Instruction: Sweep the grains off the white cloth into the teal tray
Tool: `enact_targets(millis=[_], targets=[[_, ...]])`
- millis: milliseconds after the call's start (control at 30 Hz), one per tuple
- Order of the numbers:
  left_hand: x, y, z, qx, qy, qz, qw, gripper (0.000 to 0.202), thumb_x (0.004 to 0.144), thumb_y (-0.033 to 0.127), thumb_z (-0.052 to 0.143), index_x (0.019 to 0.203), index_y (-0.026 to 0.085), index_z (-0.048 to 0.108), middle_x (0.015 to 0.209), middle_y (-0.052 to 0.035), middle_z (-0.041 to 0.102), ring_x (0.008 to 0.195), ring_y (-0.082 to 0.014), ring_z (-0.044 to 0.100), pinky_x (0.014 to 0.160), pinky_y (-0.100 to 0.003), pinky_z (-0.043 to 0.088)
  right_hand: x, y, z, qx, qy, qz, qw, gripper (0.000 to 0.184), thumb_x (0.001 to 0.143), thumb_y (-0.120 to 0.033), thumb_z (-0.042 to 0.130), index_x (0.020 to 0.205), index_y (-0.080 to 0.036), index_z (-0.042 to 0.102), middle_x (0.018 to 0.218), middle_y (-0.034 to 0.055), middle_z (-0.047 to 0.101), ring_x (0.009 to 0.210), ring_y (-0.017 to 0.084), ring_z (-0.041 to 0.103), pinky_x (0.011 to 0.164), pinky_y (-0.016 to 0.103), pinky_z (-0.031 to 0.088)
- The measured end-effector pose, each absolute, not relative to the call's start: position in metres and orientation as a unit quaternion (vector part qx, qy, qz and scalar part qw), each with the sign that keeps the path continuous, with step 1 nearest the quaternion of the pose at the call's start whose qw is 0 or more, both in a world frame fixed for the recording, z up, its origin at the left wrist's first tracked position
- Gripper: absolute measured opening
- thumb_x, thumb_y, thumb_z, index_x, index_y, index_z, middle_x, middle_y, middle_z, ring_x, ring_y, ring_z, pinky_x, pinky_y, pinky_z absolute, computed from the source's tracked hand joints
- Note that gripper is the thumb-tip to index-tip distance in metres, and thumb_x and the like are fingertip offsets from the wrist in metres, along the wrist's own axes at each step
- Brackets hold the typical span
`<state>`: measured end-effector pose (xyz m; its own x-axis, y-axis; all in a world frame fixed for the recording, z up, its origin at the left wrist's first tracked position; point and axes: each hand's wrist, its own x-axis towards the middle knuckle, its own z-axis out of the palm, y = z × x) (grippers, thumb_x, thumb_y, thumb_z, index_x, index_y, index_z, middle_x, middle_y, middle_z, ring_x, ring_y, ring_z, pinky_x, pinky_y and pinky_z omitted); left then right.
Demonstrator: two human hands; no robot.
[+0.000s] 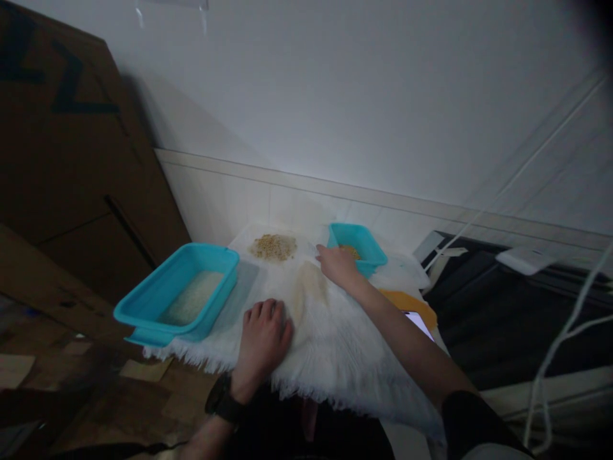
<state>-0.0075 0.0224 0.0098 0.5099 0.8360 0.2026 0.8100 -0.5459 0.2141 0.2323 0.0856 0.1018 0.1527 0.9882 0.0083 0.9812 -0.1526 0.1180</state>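
My left hand (265, 335), a dark watch on its wrist, rests palm down on a white fringed cloth (349, 348), fingers slightly apart and holding nothing visible. My right hand (336, 263) reaches to the near left side of a small teal container (373, 249) with yellowish grains in it. Its fingers are drawn together at the tips; anything between them is too small to make out. Left of that hand lies a pile of pale grains (274, 247) on a whitish surface. A larger teal container (143, 300) with whitish grains (196, 295) stands left of my left hand.
A phone (419, 324) with a lit screen lies beside an orange-yellow item (402, 300) under my right forearm. A large cardboard box (71, 147) rises at the left. White cables (550, 364) hang at the right, near a dark surface (493, 313). A wall closes the back.
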Motion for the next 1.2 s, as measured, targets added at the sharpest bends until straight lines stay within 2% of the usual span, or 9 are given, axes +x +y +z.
enact_targets(millis=[100, 400, 867, 1000, 1200], targets=[[-0.008, 0.024, 0.009, 0.869, 0.474, 0.14, 0.037, 0.041, 0.111, 0.024, 0.05, 0.144, 0.011, 0.072, 0.143, -0.0205, 0.074, 0.131, -0.039, 0.066, 0.109, -0.056, 0.05, 0.236, 0.084, 0.097, 0.749, 0.661, 0.029, 0.038, 0.047, 0.118, -0.03, 0.042, 0.162, -0.021, 0.058, 0.131, 0.021, 0.082, 0.126, 0.033, 0.079, 0.1, 0.039, 0.06], [-0.009, 0.026, 0.006, 0.869, 0.472, 0.147, 0.026, 0.044, 0.109, 0.019, 0.048, 0.146, 0.009, 0.07, 0.144, -0.0192, 0.074, 0.13, -0.0392, 0.065, 0.108, -0.055, 0.049, 0.239, 0.082, 0.089, 0.712, 0.701, 0.019, 0.043, 0.054, 0.119, -0.03, 0.039, 0.171, -0.029, 0.052, 0.135, 0.0183, 0.082, 0.128, 0.032, 0.079, 0.104, 0.038, 0.057], [-0.008, 0.024, 0.009, 0.863, 0.485, 0.136, 0.032, 0.041, 0.108, 0.021, 0.051, 0.143, 0.013, 0.071, 0.144, -0.018, 0.075, 0.13, -0.0374, 0.065, 0.108, -0.052, 0.048, 0.242, 0.067, 0.087, 0.65, 0.759, -0.001, 0.041, 0.05, 0.121, -0.038, 0.042, 0.17, -0.036, 0.056, 0.138, 0.0115, 0.083, 0.123, 0.028, 0.081, 0.102, 0.034, 0.056], [-0.009, 0.024, 0.008, 0.863, 0.483, 0.142, 0.037, 0.043, 0.109, 0.02, 0.049, 0.145, 0.009, 0.07, 0.145, -0.0189, 0.074, 0.131, -0.0383, 0.064, 0.109, -0.053, 0.047, 0.24, 0.058, 0.082, 0.632, 0.774, -0.013, 0.03, 0.049, 0.12, -0.036, 0.047, 0.167, -0.037, 0.059, 0.139, 0.0085, 0.084, 0.121, 0.026, 0.082, 0.102, 0.032, 0.056], [-0.009, 0.023, 0.007, 0.862, 0.487, 0.138, 0.036, 0.042, 0.108, 0.021, 0.051, 0.145, 0.011, 0.07, 0.144, -0.0182, 0.075, 0.13, -0.0374, 0.064, 0.109, -0.052, 0.047, 0.243, 0.048, 0.078, 0.597, 0.802, -0.025, 0.0, 0.05, 0.118, -0.031, 0.051, 0.166, -0.039, 0.06, 0.14, 0.0047, 0.083, 0.119, 0.023, 0.083, 0.099, 0.029, 0.058]])
